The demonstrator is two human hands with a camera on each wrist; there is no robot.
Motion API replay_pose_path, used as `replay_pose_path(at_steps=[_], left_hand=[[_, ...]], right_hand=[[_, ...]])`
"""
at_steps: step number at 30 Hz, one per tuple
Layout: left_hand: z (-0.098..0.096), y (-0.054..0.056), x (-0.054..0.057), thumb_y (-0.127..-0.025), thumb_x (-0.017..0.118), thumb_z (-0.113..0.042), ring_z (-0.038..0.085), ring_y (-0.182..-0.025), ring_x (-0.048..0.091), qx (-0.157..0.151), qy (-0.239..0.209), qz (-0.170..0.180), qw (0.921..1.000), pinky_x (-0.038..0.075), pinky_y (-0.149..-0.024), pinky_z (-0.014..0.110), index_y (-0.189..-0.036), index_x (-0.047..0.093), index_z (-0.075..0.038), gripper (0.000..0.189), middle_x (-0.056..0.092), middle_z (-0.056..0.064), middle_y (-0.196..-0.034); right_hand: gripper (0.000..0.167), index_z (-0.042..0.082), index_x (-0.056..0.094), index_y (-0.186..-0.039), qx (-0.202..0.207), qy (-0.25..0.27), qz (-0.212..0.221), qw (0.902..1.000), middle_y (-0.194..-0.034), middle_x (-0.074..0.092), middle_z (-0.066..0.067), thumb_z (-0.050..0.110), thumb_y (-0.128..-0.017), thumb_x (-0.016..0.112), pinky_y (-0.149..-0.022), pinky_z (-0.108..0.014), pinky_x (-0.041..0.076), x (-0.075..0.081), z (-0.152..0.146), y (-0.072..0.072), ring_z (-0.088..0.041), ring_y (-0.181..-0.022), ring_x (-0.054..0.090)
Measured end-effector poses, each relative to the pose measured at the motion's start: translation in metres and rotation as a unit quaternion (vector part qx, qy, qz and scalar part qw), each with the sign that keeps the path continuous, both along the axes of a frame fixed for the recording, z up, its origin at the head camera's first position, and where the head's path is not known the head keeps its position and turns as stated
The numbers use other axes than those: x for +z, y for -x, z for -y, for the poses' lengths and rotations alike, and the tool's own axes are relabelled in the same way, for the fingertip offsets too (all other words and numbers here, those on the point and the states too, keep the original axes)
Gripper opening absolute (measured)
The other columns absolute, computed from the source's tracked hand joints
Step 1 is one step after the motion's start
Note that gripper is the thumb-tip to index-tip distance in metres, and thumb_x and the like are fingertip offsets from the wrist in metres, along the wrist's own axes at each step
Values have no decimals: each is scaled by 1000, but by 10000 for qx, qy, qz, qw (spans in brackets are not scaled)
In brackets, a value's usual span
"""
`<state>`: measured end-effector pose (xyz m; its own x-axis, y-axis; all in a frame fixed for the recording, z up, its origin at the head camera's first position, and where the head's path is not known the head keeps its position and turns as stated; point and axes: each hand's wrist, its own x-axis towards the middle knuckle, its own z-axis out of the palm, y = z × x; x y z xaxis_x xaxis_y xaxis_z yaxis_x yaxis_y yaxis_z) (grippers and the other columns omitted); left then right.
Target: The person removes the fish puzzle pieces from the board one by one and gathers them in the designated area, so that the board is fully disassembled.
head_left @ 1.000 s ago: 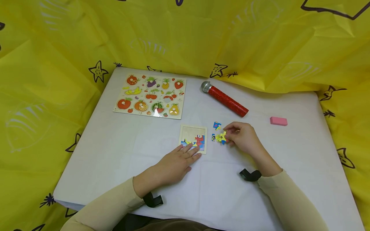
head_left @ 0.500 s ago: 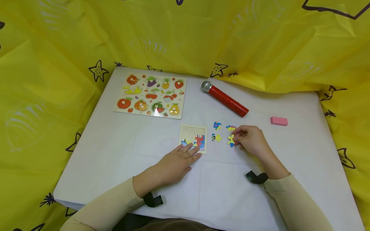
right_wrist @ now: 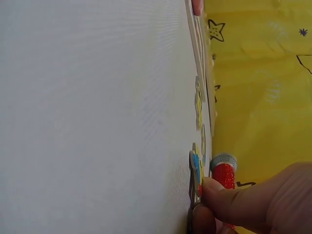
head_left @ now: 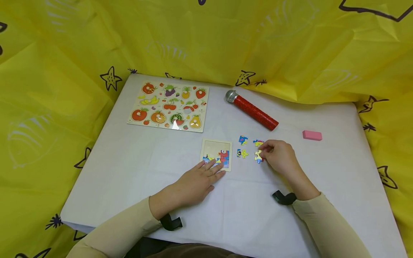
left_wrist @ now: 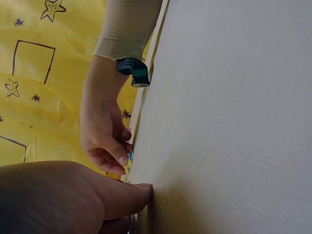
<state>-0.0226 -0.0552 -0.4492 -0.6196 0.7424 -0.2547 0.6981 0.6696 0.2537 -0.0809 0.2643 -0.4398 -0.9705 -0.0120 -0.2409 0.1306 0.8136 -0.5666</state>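
My left hand lies with its fingers spread over the lower edge of a small wooden puzzle tray. Inside the tray, red, blue and yellow pieces fill the lower right part; the fingers hide some of them. My right hand pinches a yellow, blue and red jigsaw piece between thumb and fingers, tilted up from the table in the right wrist view. Three loose jigsaw pieces lie close by: a blue one, a yellow one and one just above the fingertips.
Behind the tray lies a fruit peg puzzle board. A red toy microphone rests beyond the loose pieces, and a pink block sits to the right. Yellow patterned cloth hangs around the white table.
My right hand has moved right with the pinched piece, away from the yellow piece it overlapped, and another piece shows above it. My left hand has stayed on the tray.
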Motion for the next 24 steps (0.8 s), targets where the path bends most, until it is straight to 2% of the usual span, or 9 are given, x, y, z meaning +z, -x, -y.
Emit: replay_pose_path(at_steps=[8,15,19,24], left_hand=[[-1,0,0,-112,57,-32,26,-169,23,-5,44,9,10000,25,-136,50,-168,41,-21,59,31,-2,-178],[-1,0,0,-112,56,-34,26,-169,22,30,76,15,10000,24,-136,50,-168,41,-22,59,30,-2,-178],[-1,0,0,-112,56,-34,26,-169,23,41,69,12,10000,25,-136,50,-168,41,-22,59,31,-2,-178],[-2,0,0,-112,57,-33,27,-168,24,30,46,10,10000,25,-136,50,-167,42,-22,59,32,-1,-178]], right_hand=[[14,7,78,-105,120,-390,-174,9990,-91,71,-10,12,-93,82,-72,-34,45,2,4,0,-28,-86,60],[19,7,77,-114,401,-60,-385,9984,-100,73,-10,9,-95,79,-79,-35,48,6,16,5,-28,-90,63],[19,8,79,-115,690,266,-452,9962,-104,73,-9,8,-96,77,-80,-35,51,5,32,9,-25,-88,66],[22,11,81,-116,1370,539,-585,9874,-106,73,-5,7,-95,79,-80,-35,53,-1,55,13,-19,-86,66]])
